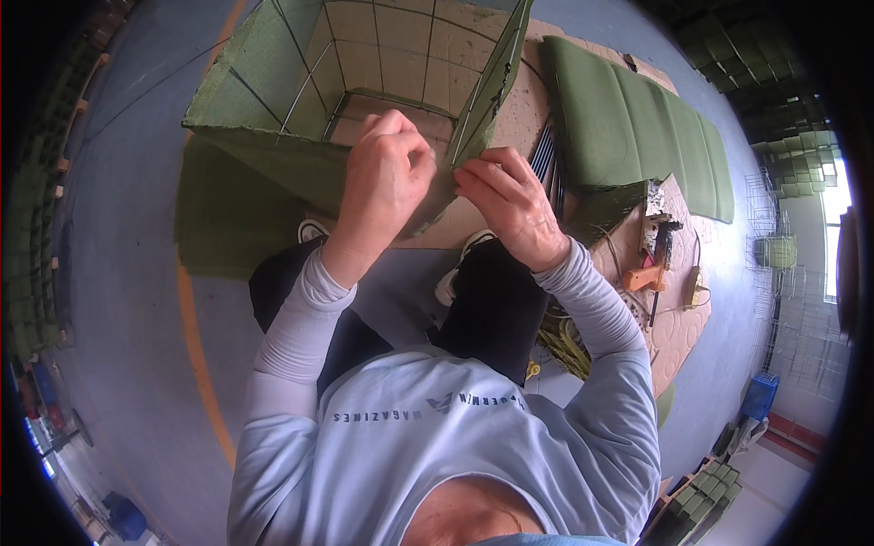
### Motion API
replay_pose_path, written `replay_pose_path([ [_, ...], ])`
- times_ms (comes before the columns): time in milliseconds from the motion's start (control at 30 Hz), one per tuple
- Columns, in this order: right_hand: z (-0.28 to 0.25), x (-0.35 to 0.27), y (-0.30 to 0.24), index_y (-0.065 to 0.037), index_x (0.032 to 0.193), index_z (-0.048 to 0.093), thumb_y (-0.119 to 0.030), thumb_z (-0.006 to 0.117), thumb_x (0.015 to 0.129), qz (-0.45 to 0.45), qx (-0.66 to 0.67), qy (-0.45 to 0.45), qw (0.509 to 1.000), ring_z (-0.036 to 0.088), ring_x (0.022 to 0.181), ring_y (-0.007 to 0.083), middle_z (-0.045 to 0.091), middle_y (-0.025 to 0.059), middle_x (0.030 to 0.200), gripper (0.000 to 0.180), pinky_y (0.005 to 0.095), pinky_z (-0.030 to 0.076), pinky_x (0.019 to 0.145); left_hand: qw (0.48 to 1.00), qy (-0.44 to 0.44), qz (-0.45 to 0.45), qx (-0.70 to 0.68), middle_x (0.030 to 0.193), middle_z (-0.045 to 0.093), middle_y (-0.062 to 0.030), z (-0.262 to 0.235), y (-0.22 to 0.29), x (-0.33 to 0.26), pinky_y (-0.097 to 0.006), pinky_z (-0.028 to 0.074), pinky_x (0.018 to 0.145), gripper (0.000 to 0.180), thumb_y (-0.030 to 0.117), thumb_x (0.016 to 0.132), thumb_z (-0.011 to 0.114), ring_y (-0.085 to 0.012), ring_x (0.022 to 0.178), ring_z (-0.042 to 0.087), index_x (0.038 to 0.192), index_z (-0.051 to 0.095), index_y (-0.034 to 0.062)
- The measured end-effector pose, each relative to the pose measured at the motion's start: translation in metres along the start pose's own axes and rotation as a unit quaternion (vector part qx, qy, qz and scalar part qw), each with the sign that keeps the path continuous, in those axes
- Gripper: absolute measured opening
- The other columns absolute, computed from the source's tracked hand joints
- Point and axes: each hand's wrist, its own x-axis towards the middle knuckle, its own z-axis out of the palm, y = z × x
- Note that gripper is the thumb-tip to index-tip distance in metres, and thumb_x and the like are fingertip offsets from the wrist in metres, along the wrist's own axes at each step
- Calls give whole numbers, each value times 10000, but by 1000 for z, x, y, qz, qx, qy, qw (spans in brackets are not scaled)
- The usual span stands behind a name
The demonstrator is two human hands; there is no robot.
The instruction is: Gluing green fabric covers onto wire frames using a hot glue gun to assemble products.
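Note:
A green felt-like box (250, 150) with a wire-grid frame (381, 45) inside stands open in front of me. My left hand (391, 168) is raised over its near edge, fingers curled in a pinch; what is in them, if anything, is too small to make out. At the box's near right corner, my right hand (512, 202) has thumb and fingers closed on the edge of the green side panel (487, 96). That panel stands upright with a wire along its edge. Both hands are close together, apart from each other.
A folded green pad (628, 127) and dark rods (544, 159) lie on cardboard (669, 350) to the right. An orange-handled glue gun (645, 277) with a cord rests near a power strip (696, 289). Green material (214, 214) covers floor at left. Wire racks (769, 237) stand far right.

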Motion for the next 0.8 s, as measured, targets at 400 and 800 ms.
replay_pose_path([
  [400, -21, 25, 4, 15, 850, 658, -34, 646, 706, 4, 9, -158, 987, 542, 870, 276, 611, 103, 870, 153, 367, 488, 799, 958, -113, 254, 72, 850, 573, -96, -13, 0, -4, -364, 516, 740, 116, -10, 739, 721, -261, 859, 600, 843, 670, -11],
  [800, -14, 4, -24, 82, 1150, 610, -71, 756, 771, -30, -75, 85, 993, 648, 1042, 348, 661, 216, 1107, 433, 447, 528, 938, 901, -422, 79, -57, 928, 650, -109, -17, -14, 51, -367, 478, 766, 239, 192, 923, 619, -266, 858, 637, 984, 704, -22],
])
